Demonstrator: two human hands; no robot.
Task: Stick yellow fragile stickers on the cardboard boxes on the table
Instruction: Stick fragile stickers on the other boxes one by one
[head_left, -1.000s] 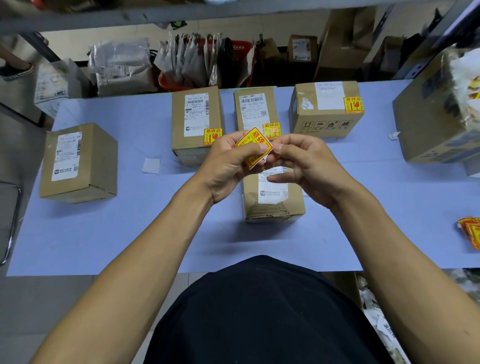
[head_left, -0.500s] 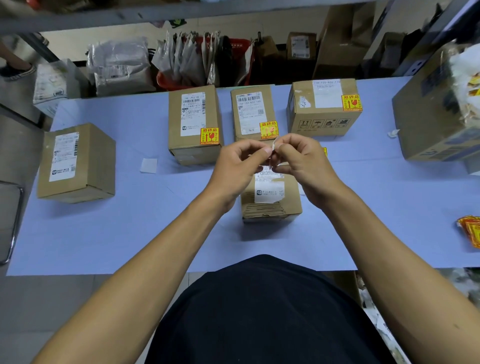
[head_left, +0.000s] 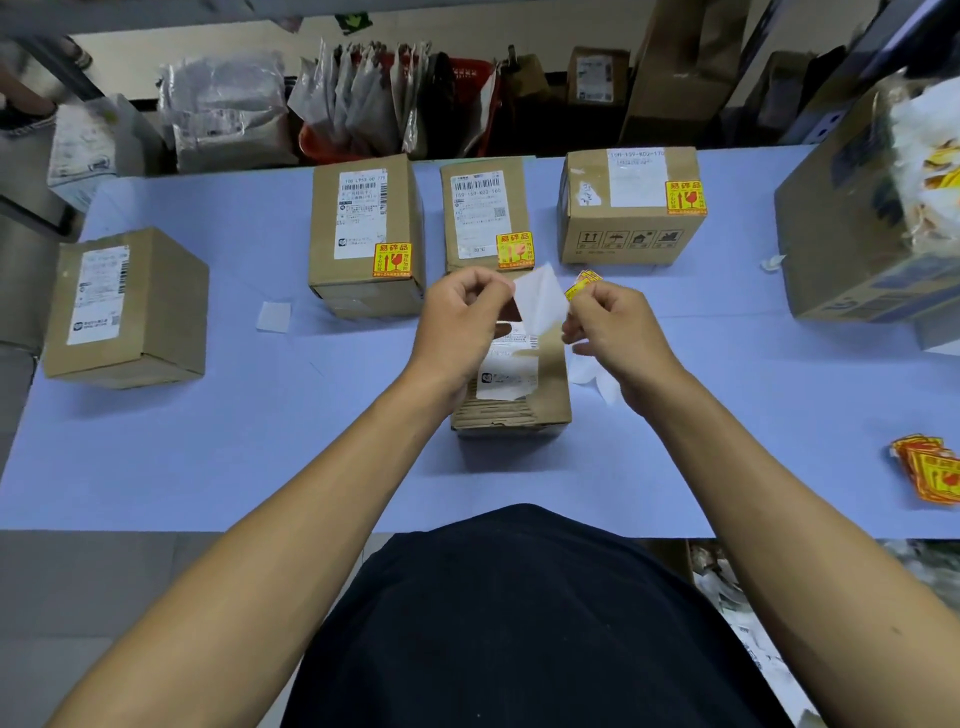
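Observation:
My left hand (head_left: 462, 317) pinches a white backing sheet (head_left: 540, 301) by its left edge. My right hand (head_left: 613, 327) pinches a yellow fragile sticker (head_left: 583, 283), seen nearly edge-on, just right of the sheet. Both hands hover over a small cardboard box (head_left: 545, 395) with a white label and no yellow sticker in view. Three boxes at the back (head_left: 363, 218) (head_left: 483, 208) (head_left: 628, 208) each carry a yellow sticker. A box at the left (head_left: 156, 306) shows only a white label.
A pile of yellow stickers (head_left: 930, 473) lies near the right front of the blue table (head_left: 208, 441). A large box (head_left: 841, 218) stands at the right. White backing scraps lie at the left (head_left: 274, 316) and beside the near box (head_left: 592, 371).
The sticker, held face-up between both hands a second ago, has been peeled apart. My left hand has drawn the white backing left and my right hand has moved right with the yellow sticker.

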